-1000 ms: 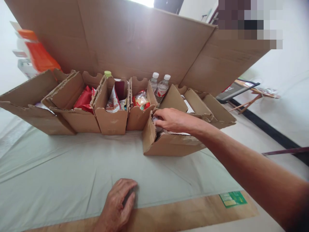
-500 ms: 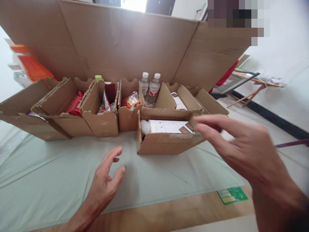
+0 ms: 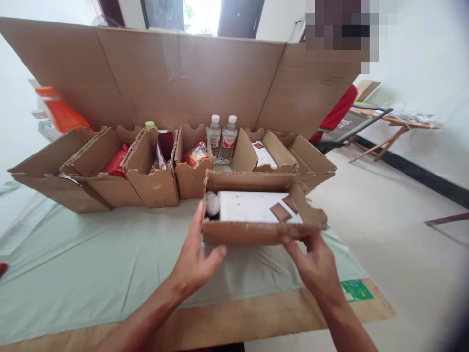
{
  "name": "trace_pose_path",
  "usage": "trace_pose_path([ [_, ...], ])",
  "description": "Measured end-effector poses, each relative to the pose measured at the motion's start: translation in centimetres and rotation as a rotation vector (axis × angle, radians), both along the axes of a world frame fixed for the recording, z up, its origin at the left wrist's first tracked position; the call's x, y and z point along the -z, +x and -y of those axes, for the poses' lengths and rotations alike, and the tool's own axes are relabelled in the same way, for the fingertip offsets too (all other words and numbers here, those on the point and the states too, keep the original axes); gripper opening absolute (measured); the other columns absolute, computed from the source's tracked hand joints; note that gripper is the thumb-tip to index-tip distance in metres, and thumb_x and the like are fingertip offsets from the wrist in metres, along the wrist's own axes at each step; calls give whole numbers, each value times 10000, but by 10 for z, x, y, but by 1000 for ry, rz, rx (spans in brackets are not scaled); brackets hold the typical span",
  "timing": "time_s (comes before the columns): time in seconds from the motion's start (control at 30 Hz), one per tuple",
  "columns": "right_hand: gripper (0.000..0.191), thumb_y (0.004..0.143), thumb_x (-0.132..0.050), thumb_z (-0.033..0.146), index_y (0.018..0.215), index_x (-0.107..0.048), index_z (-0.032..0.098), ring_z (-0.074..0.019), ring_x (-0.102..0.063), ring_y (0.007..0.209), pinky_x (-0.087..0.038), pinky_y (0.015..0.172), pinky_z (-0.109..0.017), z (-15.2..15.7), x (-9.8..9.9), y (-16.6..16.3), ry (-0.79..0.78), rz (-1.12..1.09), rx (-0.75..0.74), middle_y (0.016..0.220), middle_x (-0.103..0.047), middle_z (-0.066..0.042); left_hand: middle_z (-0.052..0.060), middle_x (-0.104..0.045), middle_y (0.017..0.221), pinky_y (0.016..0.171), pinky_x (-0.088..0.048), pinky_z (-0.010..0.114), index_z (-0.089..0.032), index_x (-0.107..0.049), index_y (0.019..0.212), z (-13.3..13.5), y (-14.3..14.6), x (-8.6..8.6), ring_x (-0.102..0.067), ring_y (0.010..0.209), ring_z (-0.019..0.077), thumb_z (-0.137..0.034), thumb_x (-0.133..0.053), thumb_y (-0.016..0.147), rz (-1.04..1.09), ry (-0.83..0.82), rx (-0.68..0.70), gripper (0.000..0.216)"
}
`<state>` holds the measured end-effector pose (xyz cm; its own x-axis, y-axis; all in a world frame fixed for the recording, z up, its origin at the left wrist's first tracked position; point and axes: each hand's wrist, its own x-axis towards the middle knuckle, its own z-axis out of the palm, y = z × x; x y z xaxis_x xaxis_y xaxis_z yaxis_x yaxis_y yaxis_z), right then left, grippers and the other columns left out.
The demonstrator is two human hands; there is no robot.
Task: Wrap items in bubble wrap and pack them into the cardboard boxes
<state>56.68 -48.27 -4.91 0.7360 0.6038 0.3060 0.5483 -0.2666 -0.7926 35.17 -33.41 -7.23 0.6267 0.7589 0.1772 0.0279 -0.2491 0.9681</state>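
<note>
A narrow open cardboard box is held between my two hands in front of the row of boxes, slightly tilted toward me. My left hand presses against its left end, the thumb apart in front of the near wall. At the lower right, my right hand grips the box, thumb on the near wall and the other fingers partly hidden beneath. Inside lies a white carton with brown squares, beside a round greyish item at the left end whose kind I cannot make out.
Several cardboard boxes hold packets behind, with two water bottles among them. A tall cardboard panel stands at the back. Pale green cloth covers the table. Someone's red sleeve shows beyond the panel.
Both hands have come to the box, the left moving right and up, the right moving left and down. The box now tips toward me and appears raised. The view has shifted slightly.
</note>
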Motion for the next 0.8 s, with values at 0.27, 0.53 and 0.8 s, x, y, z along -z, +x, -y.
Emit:
trace_pose_path([
  [0.27,500,914,-648,489,1333,-598,220,-323,-627,1198,-496,1053,-491,-56,-36,-88,99,-124,-399,1297,-689,-124,110,-604,1433,1174,-439,537,-253,-460,1483,-7,-109,-31,-586,1326,363,-443,-763,856,-39,-9,-494,721],
  [0.53,478,1042,-426,541,1360,-596,227,-308,-534,1361,-434,1119,-451,14,2,-31,214,26,-62,1343,-662,-106,120,-259,1708,1281,-251,549,-242,-175,1648,54,-40,1,-214,1585,347,-191,-643,869,-1,21,-138,910],
  [0.8,673,1012,-328,663,1456,-491,185,-285,-528,1364,-399,1159,-496,-76,31,-1,243,15,-91,1445,-586,-162,98,-25,1754,1242,-251,670,-303,-30,1661,82,-48,19,-144,1587,424,-210,-572,930,-32,65,-133,915],
])
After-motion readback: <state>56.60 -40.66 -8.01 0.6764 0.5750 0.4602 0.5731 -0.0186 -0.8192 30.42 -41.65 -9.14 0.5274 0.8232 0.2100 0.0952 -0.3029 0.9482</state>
